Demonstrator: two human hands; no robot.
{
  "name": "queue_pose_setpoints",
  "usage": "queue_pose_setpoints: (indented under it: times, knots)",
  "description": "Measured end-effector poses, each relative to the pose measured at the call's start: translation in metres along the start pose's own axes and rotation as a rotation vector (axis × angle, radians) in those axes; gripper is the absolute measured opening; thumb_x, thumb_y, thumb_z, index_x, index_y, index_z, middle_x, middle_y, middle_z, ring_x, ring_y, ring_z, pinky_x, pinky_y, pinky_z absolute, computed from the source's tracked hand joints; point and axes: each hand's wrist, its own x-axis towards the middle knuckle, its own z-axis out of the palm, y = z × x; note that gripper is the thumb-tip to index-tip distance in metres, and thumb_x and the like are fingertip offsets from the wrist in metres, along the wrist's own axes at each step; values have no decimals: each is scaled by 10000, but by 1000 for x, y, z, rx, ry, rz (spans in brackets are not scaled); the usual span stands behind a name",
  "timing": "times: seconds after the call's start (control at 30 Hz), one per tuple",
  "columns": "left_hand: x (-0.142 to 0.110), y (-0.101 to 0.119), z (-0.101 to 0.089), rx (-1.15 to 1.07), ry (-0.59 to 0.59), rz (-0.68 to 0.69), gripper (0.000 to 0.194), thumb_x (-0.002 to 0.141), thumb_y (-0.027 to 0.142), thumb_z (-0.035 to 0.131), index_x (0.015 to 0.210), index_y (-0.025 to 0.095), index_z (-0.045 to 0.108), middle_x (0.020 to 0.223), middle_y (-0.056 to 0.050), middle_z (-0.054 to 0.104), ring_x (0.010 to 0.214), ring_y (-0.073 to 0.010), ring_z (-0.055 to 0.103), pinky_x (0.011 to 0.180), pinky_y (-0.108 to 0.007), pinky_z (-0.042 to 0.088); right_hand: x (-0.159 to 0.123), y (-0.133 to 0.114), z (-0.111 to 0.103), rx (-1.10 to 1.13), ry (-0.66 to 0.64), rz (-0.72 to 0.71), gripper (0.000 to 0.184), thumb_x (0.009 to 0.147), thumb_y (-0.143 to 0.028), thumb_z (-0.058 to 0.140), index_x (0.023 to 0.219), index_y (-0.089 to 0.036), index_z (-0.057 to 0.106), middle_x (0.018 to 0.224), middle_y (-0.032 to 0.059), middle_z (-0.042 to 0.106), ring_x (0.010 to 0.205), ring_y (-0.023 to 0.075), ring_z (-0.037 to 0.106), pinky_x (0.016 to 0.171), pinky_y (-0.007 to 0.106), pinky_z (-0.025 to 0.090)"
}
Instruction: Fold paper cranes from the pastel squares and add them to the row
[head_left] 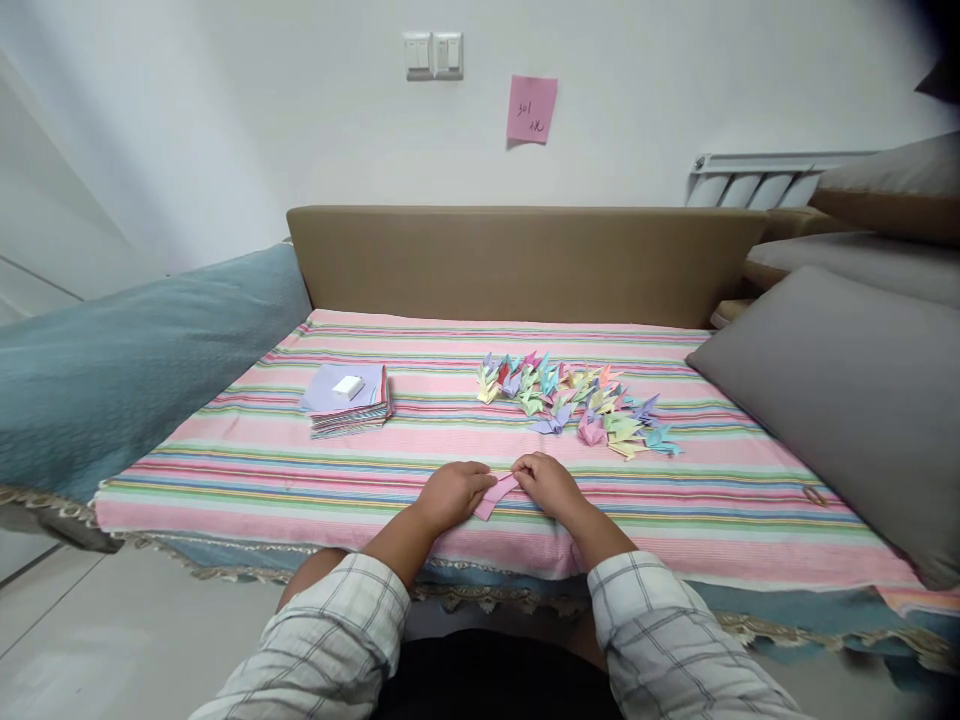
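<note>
A small piece of folded pink paper (493, 498) lies between my two hands, close to the front edge of the striped cloth. My left hand (456, 494) has its fingers closed on the paper's left side. On the upper right corner, my right hand (547, 484) pinches the paper with curled fingers. Part of the paper is hidden under the fingertips. Beyond my hands, several folded paper cranes (551, 380) in many colours sit in a loose cluster.
At left a stack of coloured paper (349, 425) carries a small white block (348, 387). A grey cushion (840, 400) leans at the right, with a small brownish loop (814, 496) near it. The brown backrest (525, 265) stands behind. A pink note (532, 108) hangs on the wall.
</note>
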Motion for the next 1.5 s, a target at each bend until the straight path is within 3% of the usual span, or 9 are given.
queue_pose_setpoints:
  times: [0.37, 0.67, 0.93, 1.3, 1.5]
  knots:
    - [-6, -4, 9, 39, 85, -4, 222, 862, 238, 512, 998, 222, 686, 1077, -79, 664, 926, -190, 611, 814, -332, 506, -10, 6, 8, -97, 67, -187, 221, 833, -127, 530, 923, -227, 705, 914, 51, 641, 899, 181, 546, 831, 307, 438]
    - [-8, -2, 9, 79, 66, 37, 246, 894, 246, 458, 1032, 209, 659, 1084, -76, 661, 919, -191, 592, 823, -355, 496, -21, 6, 15, -162, 139, -330, 320, 855, -110, 465, 1046, -260, 673, 984, 55, 641, 922, 198, 539, 822, 346, 475]
    - [-12, -1, 11, 129, 101, 51, 282, 909, 254, 434, 1126, 201, 606, 1106, -86, 634, 932, -193, 561, 860, -365, 463, -28, -3, 19, -196, 164, -312, 250, 898, -261, 465, 1063, -245, 652, 1004, 68, 625, 935, 215, 526, 842, 363, 436]
    - [-15, -1, 13, 151, 79, -34, 281, 890, 291, 475, 1126, 249, 622, 1159, -68, 618, 985, -215, 538, 878, -403, 425, -29, -8, 27, -199, 188, -232, 262, 899, -309, 461, 1089, -252, 632, 1068, 66, 609, 989, 223, 509, 863, 383, 408]
    - [-16, 1, 13, 122, 66, -57, 296, 887, 296, 480, 1149, 254, 611, 1174, -70, 612, 1014, -218, 539, 902, -413, 420, -33, -8, 29, -118, 301, -249, 357, 864, -308, 498, 1196, -195, 565, 1203, 121, 522, 1120, 259, 456, 959, 443, 396]
